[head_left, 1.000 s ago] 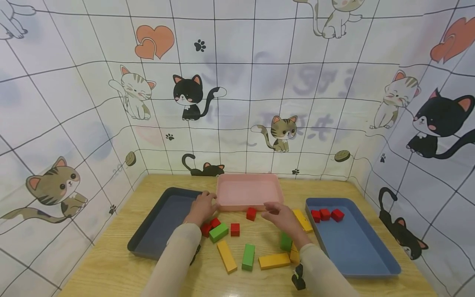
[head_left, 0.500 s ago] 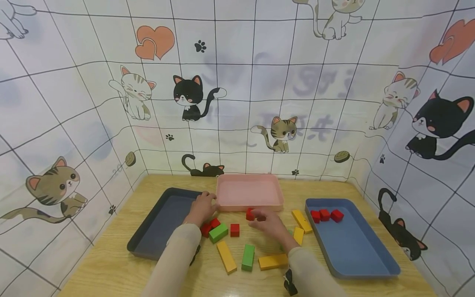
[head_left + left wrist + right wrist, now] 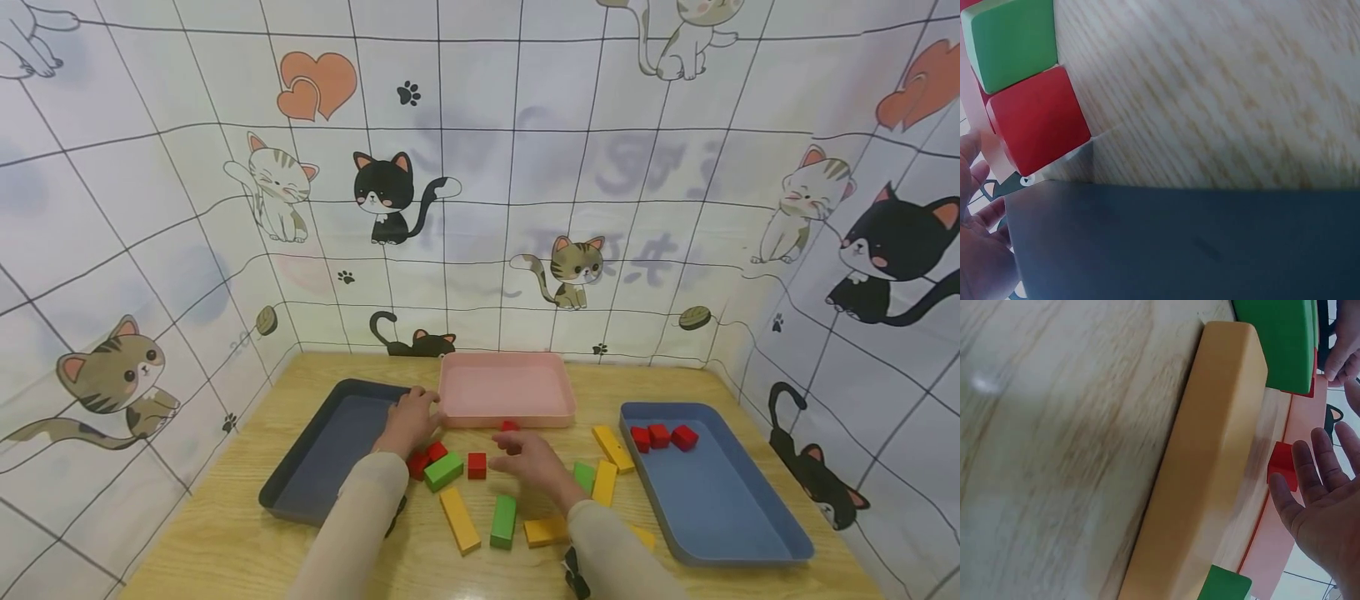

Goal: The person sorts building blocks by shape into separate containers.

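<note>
On the tabletop: pale wood (image 3: 540, 575) with streaky brown grain, slightly glossy under the light.
Trays: shallow, smooth-walled rectangles with rounded corners; a dark slate tray (image 3: 341, 458) at left, a pink tray (image 3: 506, 390) at the back, a blue tray (image 3: 735, 508) at right.
Blocks: solid-coloured, smooth-faced, edges softened; long flat yellow blocks (image 3: 460, 520), shorter green blocks (image 3: 503, 522), small red cubes (image 3: 686, 437), three of these inside the blue tray.
Left cluster: a pair of red cubes beside a green block, next to the dark slate tray.
Right hand: fingers spread and relaxed, holding nothing (image 3: 536, 461).
Far red cube: before the pink tray's front wall (image 3: 509, 426), partly hidden behind the right hand; contact cannot be told.
Near red cube: just left of the right fingertips (image 3: 477, 466), apart from them.
Left hand: loosely open, gripping nothing visible (image 3: 411, 419), over the dark slate tray's far right corner, the left cluster nearer the wrist.
</note>
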`<state>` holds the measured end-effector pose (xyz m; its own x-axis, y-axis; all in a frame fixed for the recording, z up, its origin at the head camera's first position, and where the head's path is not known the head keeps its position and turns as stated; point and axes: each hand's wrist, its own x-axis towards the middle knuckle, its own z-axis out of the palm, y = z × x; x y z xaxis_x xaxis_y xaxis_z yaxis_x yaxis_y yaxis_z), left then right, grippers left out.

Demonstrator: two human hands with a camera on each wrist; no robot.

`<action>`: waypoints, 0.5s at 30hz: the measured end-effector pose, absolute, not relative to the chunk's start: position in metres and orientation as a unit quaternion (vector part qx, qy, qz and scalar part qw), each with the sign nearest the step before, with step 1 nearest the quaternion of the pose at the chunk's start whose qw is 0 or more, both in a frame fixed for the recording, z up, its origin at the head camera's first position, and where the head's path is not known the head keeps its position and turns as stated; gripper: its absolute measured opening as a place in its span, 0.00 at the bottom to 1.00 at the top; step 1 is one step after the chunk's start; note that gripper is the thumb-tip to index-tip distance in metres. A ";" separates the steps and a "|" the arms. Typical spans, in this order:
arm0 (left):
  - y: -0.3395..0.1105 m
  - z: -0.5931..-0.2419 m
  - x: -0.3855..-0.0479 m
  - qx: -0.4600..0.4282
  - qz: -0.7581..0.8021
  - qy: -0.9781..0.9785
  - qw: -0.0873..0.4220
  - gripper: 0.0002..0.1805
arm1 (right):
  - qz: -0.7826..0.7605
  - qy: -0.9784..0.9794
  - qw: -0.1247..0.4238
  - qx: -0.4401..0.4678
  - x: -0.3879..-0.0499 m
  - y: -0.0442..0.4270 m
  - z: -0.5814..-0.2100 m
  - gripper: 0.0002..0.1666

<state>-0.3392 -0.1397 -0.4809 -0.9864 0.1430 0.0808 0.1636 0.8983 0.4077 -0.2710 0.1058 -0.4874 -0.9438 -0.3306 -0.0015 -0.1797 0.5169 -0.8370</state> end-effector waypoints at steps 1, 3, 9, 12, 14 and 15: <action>-0.140 -0.481 -0.339 -0.078 -0.210 -0.974 0.024 0.20 | -0.467 0.868 0.080 -0.149 -0.272 0.105 -0.488 0.28; -0.140 -0.481 -0.339 -0.078 -0.210 -0.974 0.023 0.21 | -0.463 0.870 0.082 -0.149 -0.273 0.104 -0.490 0.28; -0.140 -0.480 -0.339 -0.080 -0.205 -0.975 0.022 0.21 | -0.464 0.869 0.103 -0.135 -0.273 0.100 -0.490 0.28; -0.140 -0.480 -0.339 -0.081 -0.205 -0.975 0.020 0.21 | -0.464 0.868 0.109 -0.136 -0.272 0.099 -0.490 0.27; -0.140 -0.480 -0.339 -0.082 -0.206 -0.975 0.022 0.21 | -0.463 0.869 0.115 -0.135 -0.272 0.097 -0.490 0.27; -0.141 -0.480 -0.339 -0.083 -0.207 -0.975 0.021 0.21 | -0.462 0.869 0.118 -0.133 -0.272 0.096 -0.490 0.27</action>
<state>-0.3387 -0.1406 -0.4803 -0.9855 0.1522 0.0756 0.1698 0.9004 0.4005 -0.2716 0.0960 -0.4901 -0.9369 -0.3400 -0.0814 -0.1224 0.5371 -0.8346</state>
